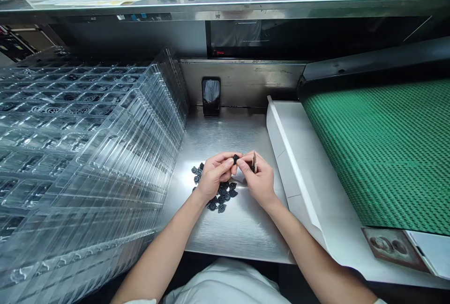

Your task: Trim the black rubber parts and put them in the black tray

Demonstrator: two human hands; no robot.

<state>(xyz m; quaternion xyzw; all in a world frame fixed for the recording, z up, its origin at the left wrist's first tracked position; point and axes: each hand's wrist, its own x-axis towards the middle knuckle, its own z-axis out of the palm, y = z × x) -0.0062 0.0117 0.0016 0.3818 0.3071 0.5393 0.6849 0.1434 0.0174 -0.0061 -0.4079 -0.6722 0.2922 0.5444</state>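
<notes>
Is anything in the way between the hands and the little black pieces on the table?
No, nothing visible stands in the way. The left hand and right hand pinch one black part right above the pile of small black parts on the steel table.

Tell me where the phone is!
In the head view, the phone stands against the steel wall at the back of the steel table, just right of the stacked clear plastic trays.

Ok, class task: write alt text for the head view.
A bare left hand and right hand hold a small black moulded part above a scattered heap of matching parts on a stainless steel bench, between stacked clear plastic trays and a green mesh conveyor belt.
</notes>
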